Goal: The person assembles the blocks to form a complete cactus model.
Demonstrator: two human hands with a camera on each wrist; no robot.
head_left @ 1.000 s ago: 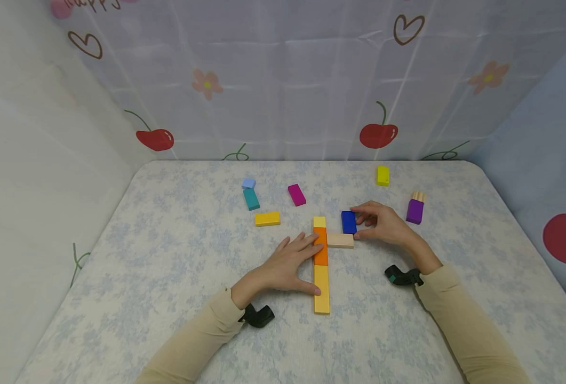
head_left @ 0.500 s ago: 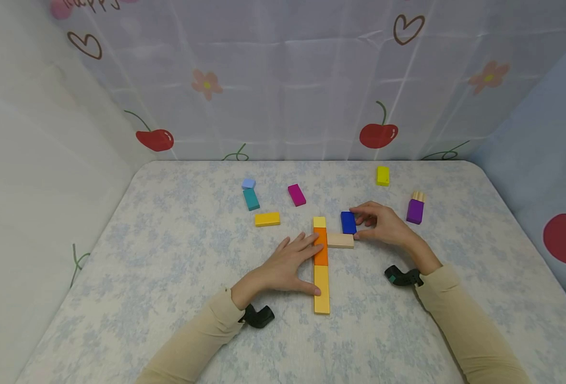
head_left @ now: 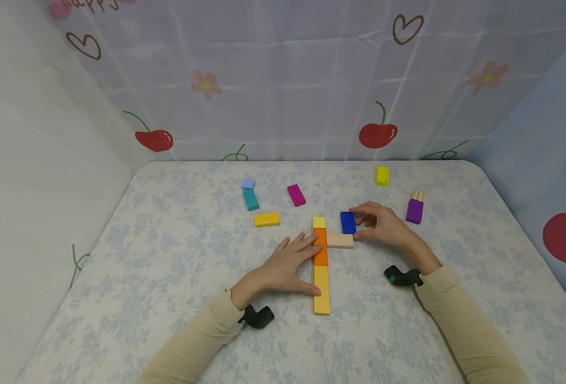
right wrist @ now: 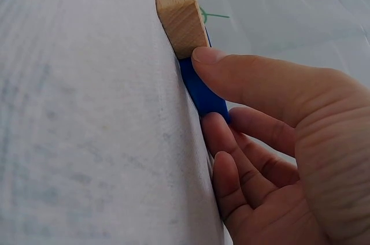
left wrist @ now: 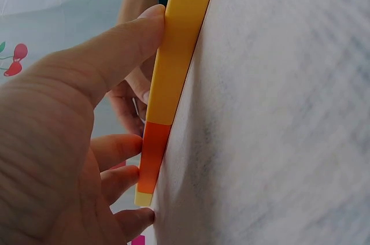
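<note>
In the head view, my left hand (head_left: 284, 268) lies with fingers spread over a row of blocks. Its fingertips touch the orange block (head_left: 320, 256), and its thumb rests on the longer amber block (head_left: 321, 305). A small pale yellow block (head_left: 319, 222) caps the far end of that row. My right hand (head_left: 383, 225) pinches the blue block (head_left: 348, 222) between thumb and fingers. The blue block lies flat behind a plain wooden block (head_left: 340, 241), which extends right from the orange one. In the right wrist view, my thumb (right wrist: 217, 60) sits where blue block and wood meet.
Farther back lie a yellow block (head_left: 266, 219), a teal block (head_left: 251, 199), a light blue piece (head_left: 248, 183) and a magenta block (head_left: 296, 195). At the right are a bright yellow block (head_left: 382, 176) and a purple block (head_left: 414, 212) with pale wooden sticks behind it.
</note>
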